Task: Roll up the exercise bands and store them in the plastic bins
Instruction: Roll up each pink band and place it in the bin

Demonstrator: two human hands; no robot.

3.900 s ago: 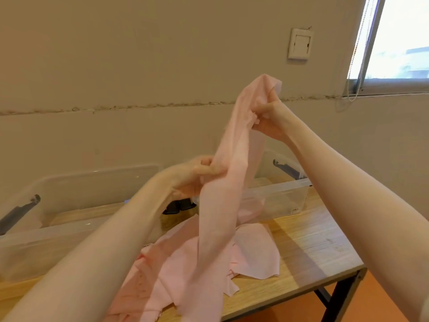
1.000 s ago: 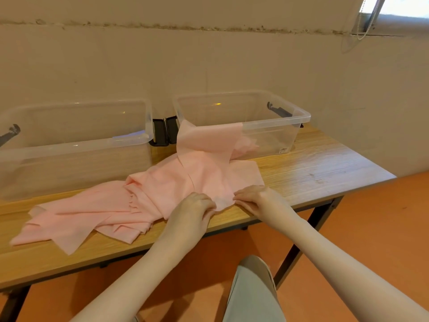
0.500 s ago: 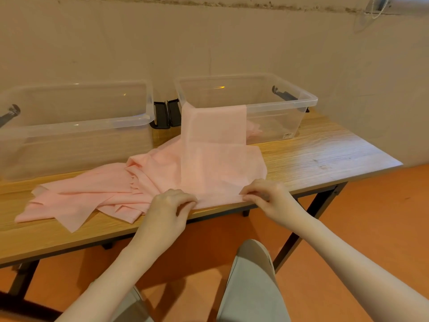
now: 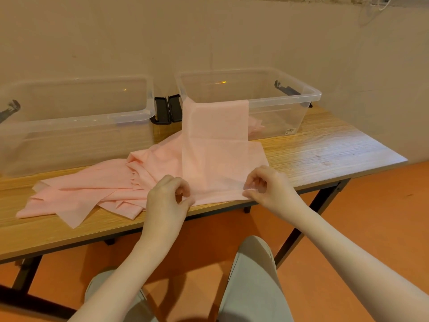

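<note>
Now, band: the pink exercise band [image 4: 216, 163] lies flat between both hands, far end draped over the right bin [image 4: 308, 96] rim beyond them.
Risk: uneven pulls could skew the first roll; the draped end may snag.
Left hand [image 4: 168, 196]: curled, pinching the near-left corner.
Right hand [image 4: 270, 185]: curled, pinching the near-right corner at the table [image 4: 325, 149] edge.
</note>
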